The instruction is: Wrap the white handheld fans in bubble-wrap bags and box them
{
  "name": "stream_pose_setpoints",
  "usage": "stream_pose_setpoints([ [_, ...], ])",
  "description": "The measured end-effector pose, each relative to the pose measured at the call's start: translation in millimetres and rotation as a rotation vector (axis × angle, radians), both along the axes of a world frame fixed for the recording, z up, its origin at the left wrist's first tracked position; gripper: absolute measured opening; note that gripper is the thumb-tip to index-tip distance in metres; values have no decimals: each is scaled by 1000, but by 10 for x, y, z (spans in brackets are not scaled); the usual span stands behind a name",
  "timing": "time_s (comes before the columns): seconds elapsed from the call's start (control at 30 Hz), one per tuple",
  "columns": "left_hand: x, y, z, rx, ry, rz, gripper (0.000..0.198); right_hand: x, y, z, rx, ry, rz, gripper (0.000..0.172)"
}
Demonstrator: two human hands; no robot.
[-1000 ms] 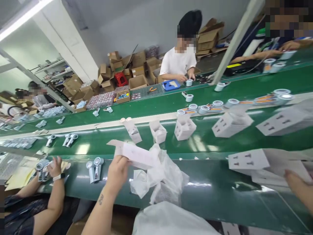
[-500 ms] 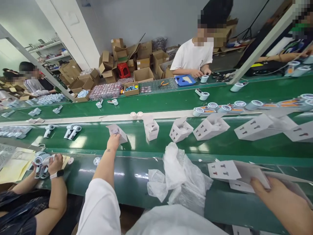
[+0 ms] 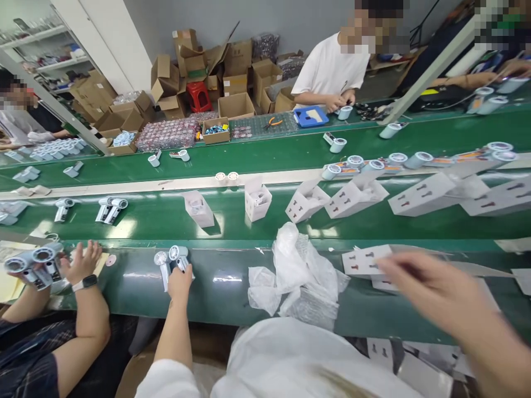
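My left hand (image 3: 180, 283) is closed round the handle of a pale blue handheld fan (image 3: 179, 254) at the near edge of the green bench. A second handheld fan (image 3: 161, 264) is right beside it, to the left. Smeared by motion, my right hand (image 3: 431, 284) reaches leftward over flat white printed cartons (image 3: 360, 261); its fingers look stretched out, with no clear hold on anything. Crumpled clear bubble bags (image 3: 298, 271) lie between my hands. On the belt beyond, an open white box (image 3: 199, 210) stands with clear wrapping inside.
More open white boxes (image 3: 258, 203) line the green belt (image 3: 232, 221). Several fans (image 3: 112, 209) lie on it at left. A co-worker's hands (image 3: 81, 262) hold fans beside me at left. Another person (image 3: 332, 72) works across the line. White cartons (image 3: 427, 376) lie below the bench edge.
My left hand has let go of the white box and come back to the bench, taking hold of a fan. My right hand has left the carton edge and moved left. The view has shifted.
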State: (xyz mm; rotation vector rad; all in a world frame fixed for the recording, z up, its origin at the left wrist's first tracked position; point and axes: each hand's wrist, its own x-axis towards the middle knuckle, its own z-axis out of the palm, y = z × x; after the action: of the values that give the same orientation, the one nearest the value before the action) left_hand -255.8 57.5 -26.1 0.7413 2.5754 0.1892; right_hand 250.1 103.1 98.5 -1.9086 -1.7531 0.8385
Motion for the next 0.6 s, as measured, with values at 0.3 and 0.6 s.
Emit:
stream_pose_setpoints([
  [0.3,1881,-371,155,504,-1025,-226,44,-1658,51,-823,-821,1191,-2,27],
  [0.6,1679,-478,-306,319,-468,-299,12,-991,-48,-726,-1045,1304,195,52],
])
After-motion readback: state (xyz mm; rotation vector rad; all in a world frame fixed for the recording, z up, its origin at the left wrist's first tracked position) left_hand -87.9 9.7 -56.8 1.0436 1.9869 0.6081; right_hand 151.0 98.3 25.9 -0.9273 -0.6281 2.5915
